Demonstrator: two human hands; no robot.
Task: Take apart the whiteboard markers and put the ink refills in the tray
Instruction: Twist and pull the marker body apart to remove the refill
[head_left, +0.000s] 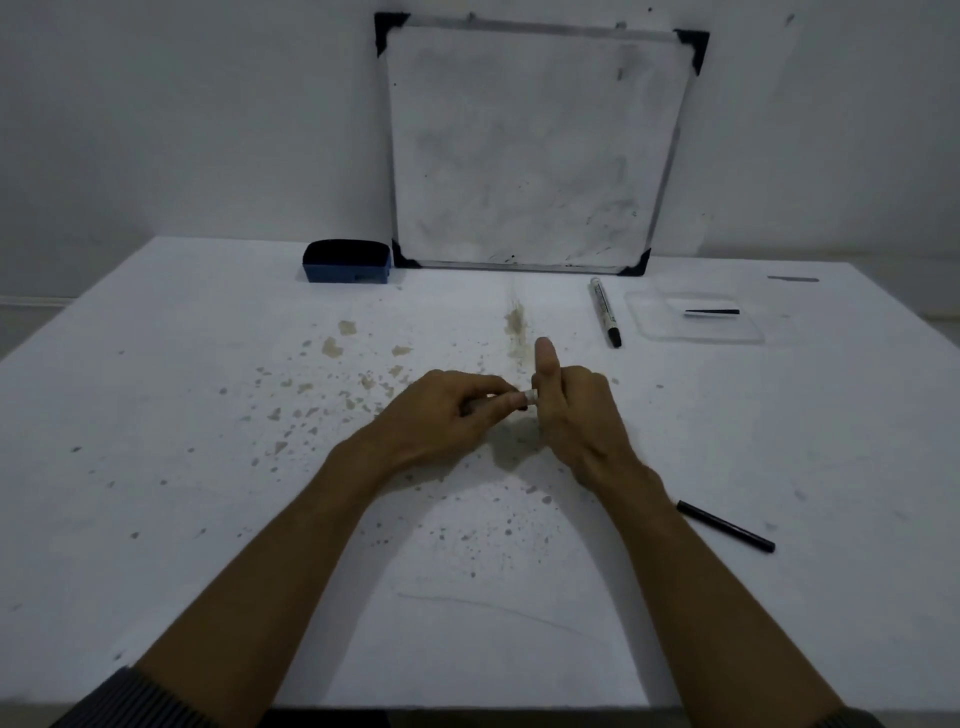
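Both hands meet over the middle of the table around one whiteboard marker (529, 397), of which only a short white piece shows between them. My left hand (447, 410) grips its left part; my right hand (576, 410) closes on its right part with the thumb raised. A second whole marker (605, 318), white with a black cap, lies at the back right. To its right sits a clear plastic tray (644, 317) holding one thin black ink refill (711, 312). A thin black stick (725, 526), a refill or marker part, lies on the table to the right of my right forearm.
A small whiteboard (530, 150) leans against the wall at the back. A blue eraser (347, 261) stands to its left. The white table (208, 519) is stained with brown and grey spots around the middle. Its front edge runs along the bottom of the view.
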